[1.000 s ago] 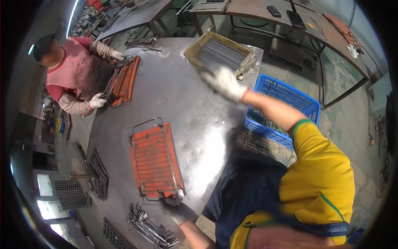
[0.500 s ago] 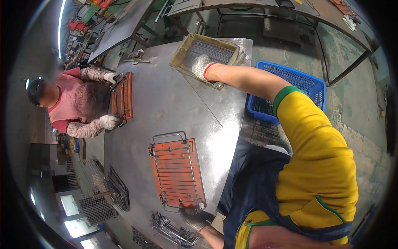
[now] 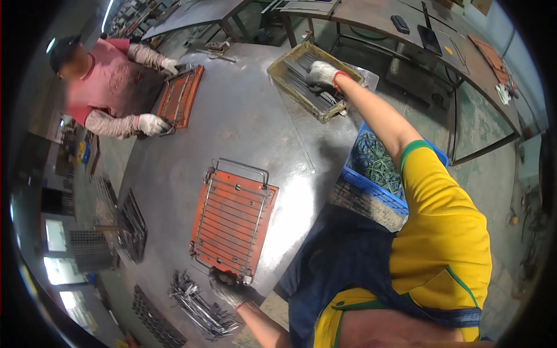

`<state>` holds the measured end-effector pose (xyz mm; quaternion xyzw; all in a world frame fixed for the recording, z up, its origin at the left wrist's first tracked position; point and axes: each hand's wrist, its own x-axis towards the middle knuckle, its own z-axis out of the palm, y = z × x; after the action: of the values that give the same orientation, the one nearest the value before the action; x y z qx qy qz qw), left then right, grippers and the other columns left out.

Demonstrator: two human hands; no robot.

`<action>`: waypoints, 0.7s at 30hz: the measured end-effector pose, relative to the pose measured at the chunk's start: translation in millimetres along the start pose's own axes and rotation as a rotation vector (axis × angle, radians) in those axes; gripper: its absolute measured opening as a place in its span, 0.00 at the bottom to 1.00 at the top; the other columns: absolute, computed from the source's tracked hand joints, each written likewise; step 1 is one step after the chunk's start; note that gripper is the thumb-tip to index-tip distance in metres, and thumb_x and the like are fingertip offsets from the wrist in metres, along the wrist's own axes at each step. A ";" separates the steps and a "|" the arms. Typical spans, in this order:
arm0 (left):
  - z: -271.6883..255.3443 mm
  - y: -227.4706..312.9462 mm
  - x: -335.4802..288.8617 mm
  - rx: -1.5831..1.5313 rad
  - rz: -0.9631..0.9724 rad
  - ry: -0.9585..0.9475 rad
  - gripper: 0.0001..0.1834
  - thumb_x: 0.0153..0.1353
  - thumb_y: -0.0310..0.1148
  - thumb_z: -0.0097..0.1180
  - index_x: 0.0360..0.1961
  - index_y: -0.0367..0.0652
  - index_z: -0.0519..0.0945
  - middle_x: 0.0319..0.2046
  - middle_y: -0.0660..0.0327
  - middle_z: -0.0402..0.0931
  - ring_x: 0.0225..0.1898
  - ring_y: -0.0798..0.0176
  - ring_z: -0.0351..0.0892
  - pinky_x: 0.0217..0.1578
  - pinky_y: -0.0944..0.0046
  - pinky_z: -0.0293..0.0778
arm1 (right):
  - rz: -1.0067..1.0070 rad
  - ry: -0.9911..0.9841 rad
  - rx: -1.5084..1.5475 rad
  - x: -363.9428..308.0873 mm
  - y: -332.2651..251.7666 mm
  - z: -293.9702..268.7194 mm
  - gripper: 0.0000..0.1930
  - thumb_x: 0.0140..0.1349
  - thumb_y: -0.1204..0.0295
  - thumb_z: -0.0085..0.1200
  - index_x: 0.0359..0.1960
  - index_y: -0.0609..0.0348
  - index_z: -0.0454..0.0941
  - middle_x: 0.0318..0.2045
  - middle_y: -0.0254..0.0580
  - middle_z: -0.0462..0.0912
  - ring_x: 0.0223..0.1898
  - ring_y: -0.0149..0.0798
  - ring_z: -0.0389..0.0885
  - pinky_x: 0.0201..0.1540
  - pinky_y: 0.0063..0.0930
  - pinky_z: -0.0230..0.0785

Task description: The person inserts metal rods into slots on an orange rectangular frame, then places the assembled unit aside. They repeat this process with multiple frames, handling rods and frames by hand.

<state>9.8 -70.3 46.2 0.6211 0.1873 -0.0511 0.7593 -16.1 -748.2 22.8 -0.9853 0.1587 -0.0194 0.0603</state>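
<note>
Orange board (image 3: 233, 221) points lengthwise away, slightly rightward; whether left fingers (image 3: 223, 277) or right fingers (image 3: 315, 80) pinch, I cannot tell.

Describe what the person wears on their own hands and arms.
The right hand wears a whitish knit glove with a red cuff; above the bare forearm is a yellow short sleeve edged in green. The left hand is gloved too, pale near the wrist, dark toward the fingers.

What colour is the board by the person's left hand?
The board is orange-red; it shows best in the head view, the only one here.
</note>
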 end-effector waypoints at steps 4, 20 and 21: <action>-20.8 2.0 7.8 -0.023 0.034 -0.013 0.14 0.71 0.43 0.54 0.29 0.49 0.73 0.17 0.70 0.62 0.17 0.72 0.57 0.20 0.66 0.55 | 0.165 0.011 0.232 -11.5 -39.3 -38.9 0.12 0.53 0.65 0.59 0.33 0.60 0.85 0.23 0.45 0.84 0.27 0.46 0.84 0.34 0.38 0.76; -28.6 6.6 42.6 -0.007 0.048 0.059 0.12 0.72 0.40 0.54 0.43 0.43 0.80 0.20 0.68 0.72 0.16 0.72 0.67 0.14 0.71 0.61 | 0.167 0.330 1.769 -55.0 -118.7 -108.0 0.18 0.73 0.64 0.52 0.57 0.64 0.77 0.39 0.41 0.87 0.14 0.18 0.64 0.11 0.12 0.55; -33.6 3.5 51.3 0.000 0.050 0.049 0.13 0.72 0.40 0.54 0.46 0.42 0.79 0.20 0.67 0.72 0.15 0.72 0.67 0.14 0.71 0.61 | 0.015 0.251 1.592 -60.5 -141.3 -92.5 0.18 0.73 0.63 0.51 0.56 0.64 0.78 0.41 0.42 0.87 0.24 0.25 0.75 0.24 0.17 0.67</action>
<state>50.9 -29.2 26.2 0.6266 0.1903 -0.0167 0.7556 -35.0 -606.4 131.0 -0.6360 0.1096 -0.2369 0.7262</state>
